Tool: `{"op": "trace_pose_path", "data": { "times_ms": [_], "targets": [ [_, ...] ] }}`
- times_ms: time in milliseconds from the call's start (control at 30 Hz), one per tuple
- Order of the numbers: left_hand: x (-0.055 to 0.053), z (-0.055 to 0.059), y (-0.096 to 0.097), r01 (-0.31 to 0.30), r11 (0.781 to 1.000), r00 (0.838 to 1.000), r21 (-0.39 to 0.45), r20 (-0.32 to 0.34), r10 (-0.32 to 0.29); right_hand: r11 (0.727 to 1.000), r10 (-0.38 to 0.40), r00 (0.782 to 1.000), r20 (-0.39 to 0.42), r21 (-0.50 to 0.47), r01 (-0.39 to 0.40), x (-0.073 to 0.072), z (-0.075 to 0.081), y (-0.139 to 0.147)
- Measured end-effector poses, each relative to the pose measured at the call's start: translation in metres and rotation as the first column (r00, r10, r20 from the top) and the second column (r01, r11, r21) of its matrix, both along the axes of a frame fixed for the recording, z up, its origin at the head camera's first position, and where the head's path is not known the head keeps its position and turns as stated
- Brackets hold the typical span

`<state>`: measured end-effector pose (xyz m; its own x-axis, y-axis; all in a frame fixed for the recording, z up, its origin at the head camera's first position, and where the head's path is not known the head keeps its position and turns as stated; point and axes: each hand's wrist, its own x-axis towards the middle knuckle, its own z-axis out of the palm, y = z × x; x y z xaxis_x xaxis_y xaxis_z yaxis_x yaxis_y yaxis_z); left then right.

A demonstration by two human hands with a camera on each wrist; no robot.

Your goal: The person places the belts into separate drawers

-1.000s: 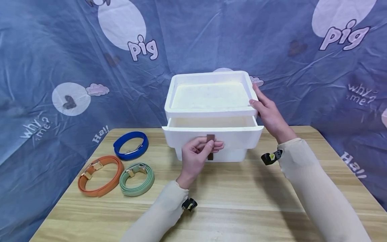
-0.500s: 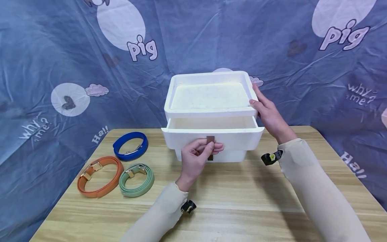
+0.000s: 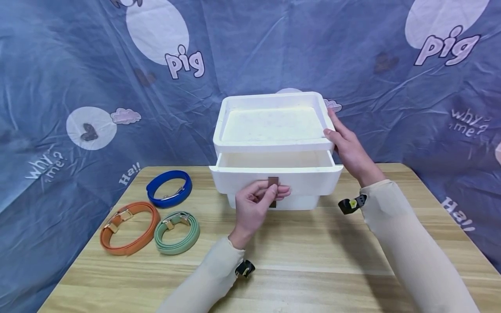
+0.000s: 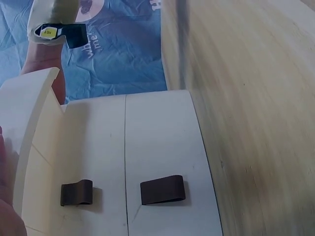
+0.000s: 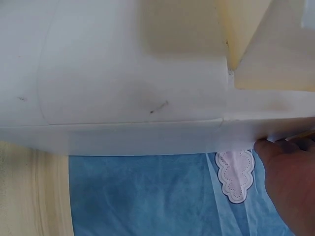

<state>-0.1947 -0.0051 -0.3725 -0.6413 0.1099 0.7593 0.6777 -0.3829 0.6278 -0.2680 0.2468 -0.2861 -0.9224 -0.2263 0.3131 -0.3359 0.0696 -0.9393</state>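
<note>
A white drawer cabinet with a recessed top stands at the back of the table. Its upper drawer is pulled out partway, and bare white interior shows through the gap. With thumb and fingers my left hand pinches the brown pull tab on that drawer's front. My right hand grips the cabinet's right side, thumb over the top rim; most of its fingers are hidden behind the side. Further drawer fronts with a brown tab each appear in the left wrist view.
Left on the wooden table lie three coiled belts: a blue belt, an orange belt and a green belt. A blue printed cloth hangs right behind the cabinet and along both sides.
The upper drawer has come out very slightly toward me, with my left hand on its tab. My right hand stays at the cabinet's side, and the belts have not moved.
</note>
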Motion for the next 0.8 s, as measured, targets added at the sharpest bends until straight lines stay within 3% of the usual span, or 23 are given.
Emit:
{"op": "trace_pose_path", "data": {
  "times_ms": [333,600,800],
  "targets": [
    [0.0024,-0.0017,0.0019,-0.018,1.0,1.0,0.003,0.007,0.018,0.999,-0.01,1.0,-0.014,0.043,0.01,-0.0004,0.0002,0.0016],
    [0.0053,-0.0006,0.0047,-0.071,0.997,0.997,-0.001,0.018,0.071,0.999,-0.007,1.0,-0.019,0.034,0.007,-0.001,-0.0011,0.0023],
    [0.0071,0.0014,0.0042,-0.066,0.998,0.998,0.009,0.003,0.066,1.0,-0.005,1.0,-0.018,0.029,0.006,-0.0014,-0.0011,0.0011]
  ]
}}
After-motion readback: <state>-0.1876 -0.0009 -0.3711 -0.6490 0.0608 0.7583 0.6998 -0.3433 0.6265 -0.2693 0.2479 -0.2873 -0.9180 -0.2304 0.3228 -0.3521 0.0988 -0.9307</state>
